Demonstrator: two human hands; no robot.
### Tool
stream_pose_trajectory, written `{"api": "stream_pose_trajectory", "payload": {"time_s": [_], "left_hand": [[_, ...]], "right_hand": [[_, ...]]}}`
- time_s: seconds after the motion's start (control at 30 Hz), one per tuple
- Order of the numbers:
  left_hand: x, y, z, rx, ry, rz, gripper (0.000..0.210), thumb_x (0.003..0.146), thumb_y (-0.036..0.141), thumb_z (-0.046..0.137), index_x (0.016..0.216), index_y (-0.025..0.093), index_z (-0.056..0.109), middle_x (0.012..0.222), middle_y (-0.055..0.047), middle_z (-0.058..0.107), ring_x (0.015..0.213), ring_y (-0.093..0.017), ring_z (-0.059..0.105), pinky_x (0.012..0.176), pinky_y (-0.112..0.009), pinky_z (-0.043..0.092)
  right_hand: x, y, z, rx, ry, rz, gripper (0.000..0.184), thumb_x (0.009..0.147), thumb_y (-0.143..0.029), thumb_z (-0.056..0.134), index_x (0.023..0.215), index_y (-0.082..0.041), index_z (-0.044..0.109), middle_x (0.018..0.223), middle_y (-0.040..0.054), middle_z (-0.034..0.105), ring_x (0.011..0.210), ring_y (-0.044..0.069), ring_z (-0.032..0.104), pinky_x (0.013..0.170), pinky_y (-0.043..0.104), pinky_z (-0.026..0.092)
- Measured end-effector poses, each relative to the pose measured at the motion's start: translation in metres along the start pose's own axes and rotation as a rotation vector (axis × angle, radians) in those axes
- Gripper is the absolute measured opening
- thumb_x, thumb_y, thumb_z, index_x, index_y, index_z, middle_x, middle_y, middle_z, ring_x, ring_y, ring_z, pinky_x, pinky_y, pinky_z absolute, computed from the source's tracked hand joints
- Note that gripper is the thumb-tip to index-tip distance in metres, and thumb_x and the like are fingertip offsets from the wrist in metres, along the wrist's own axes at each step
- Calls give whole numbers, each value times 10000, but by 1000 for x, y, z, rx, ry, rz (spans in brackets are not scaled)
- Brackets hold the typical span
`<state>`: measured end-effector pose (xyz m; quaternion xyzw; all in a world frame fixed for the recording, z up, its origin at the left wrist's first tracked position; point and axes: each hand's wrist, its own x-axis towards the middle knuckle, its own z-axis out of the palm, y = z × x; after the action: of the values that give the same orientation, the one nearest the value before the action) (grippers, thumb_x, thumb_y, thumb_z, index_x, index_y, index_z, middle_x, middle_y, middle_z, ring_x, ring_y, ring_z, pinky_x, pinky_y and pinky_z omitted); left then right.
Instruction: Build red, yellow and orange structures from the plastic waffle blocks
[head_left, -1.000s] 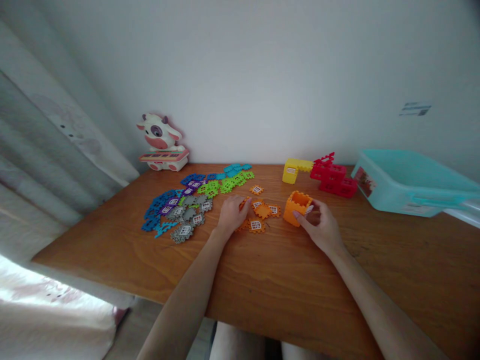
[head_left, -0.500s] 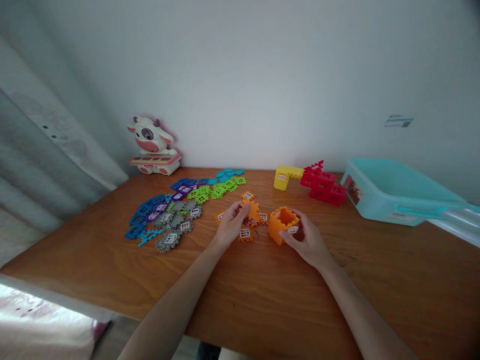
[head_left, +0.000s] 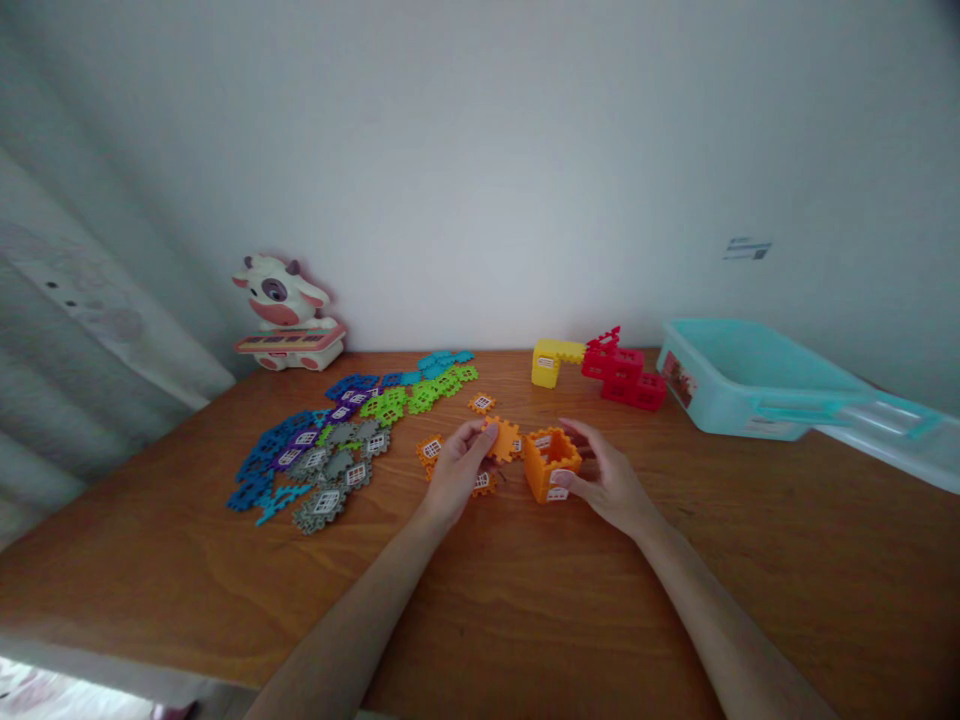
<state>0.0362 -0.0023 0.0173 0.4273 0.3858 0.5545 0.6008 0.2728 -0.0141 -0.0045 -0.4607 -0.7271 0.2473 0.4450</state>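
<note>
Between the thumb and fingers of my left hand (head_left: 459, 468) is a flat orange building tile (head_left: 504, 440) with toothed edges. My right hand (head_left: 611, 478) grips an orange open-topped box (head_left: 541, 470) built of such tiles, thumb on its near side and fingers at the back right. The box stands just right of the held tile, with a small gap between them. White window pieces show on its walls. Loose orange window tiles (head_left: 430, 450) lie around and partly under my left hand; another orange window tile (head_left: 482, 403) lies behind it.
Grey tiles (head_left: 328, 503), blue tiles (head_left: 262, 450), purple tiles and green tiles (head_left: 386, 405) spread across the left. Behind stand a yellow block build (head_left: 546, 370) and a red block build (head_left: 626, 375). A turquoise bin (head_left: 720, 400) is at right, a cow keyboard toy (head_left: 289, 315) back left.
The box in my right hand has turned, so its near window face shows more. The head view has shifted slightly, moving the scene left. Both hands keep their holds.
</note>
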Motion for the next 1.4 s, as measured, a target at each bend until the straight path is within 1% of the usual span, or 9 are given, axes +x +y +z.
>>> {"api": "stream_pose_trajectory", "payload": {"time_s": [0.17,0.37,0.57,0.67,0.8,0.97,1.03,1.13,1.4], "left_hand": [[-3,-1,4,-86,7,-5,417,674,494,884,881,176,709,837,3,696,690,-85,633,605,-181,541],[-7,6,6,-4,-61,143,361,691,463,884,912,201,769,896,-21,768,779,-116,691,743,-226,566],[-19,2,11,170,-183,331,295,749,459,846,881,204,776,883,-59,775,773,-168,690,732,-300,550],[-20,-2,10,335,-183,444,341,785,449,820,1026,215,758,1019,-85,748,910,-201,667,827,-335,531],[-9,0,-5,666,27,519,392,877,482,708,1165,220,667,1152,-103,681,1032,-230,615,912,-375,496],[7,13,-42,1234,-241,517,551,804,602,733,1202,228,661,1231,-126,667,1179,-328,569,1073,-486,404],[8,17,-52,1346,-378,502,595,742,657,759,1149,229,685,1206,-125,672,1145,-330,587,1069,-477,408],[8,21,-60,1407,-445,489,584,723,682,758,1084,225,703,1163,-121,677,1114,-321,604,1050,-448,423],[6,32,-58,1416,-547,397,413,813,454,720,1172,250,697,1203,-88,681,1079,-280,655,965,-363,488]], "right_hand": [[-1,2,3,-37,-3,-26,587,900,-480,687,1407,-252,497,1337,126,657,1149,276,673,928,452,582],[-1,-19,1,-221,338,-323,401,958,-337,602,1343,-245,535,1206,119,661,1050,258,657,913,457,568],[-4,-51,10,-337,320,-572,303,912,-228,648,1214,-232,626,1071,94,685,978,249,657,840,409,571],[-4,-57,15,-311,344,-623,223,908,-132,628,1104,-237,645,990,70,691,907,220,665,783,366,570],[0,-53,11,-242,542,-438,80,943,-197,602,996,-245,637,958,82,683,886,232,664,768,381,563],[11,-22,0,-57,654,-1,245,952,-444,584,1006,-214,652,907,94,730,789,230,668,771,397,558],[15,-4,-3,-7,607,149,380,929,-506,572,1106,-182,663,958,122,756,818,253,699,769,410,566],[17,20,-7,-154,444,294,457,922,-493,505,1172,-150,675,956,144,775,798,276,724,734,428,571],[7,39,-7,-306,258,254,241,865,-357,576,946,-235,767,695,63,749,593,243,679,590,367,512]]}}
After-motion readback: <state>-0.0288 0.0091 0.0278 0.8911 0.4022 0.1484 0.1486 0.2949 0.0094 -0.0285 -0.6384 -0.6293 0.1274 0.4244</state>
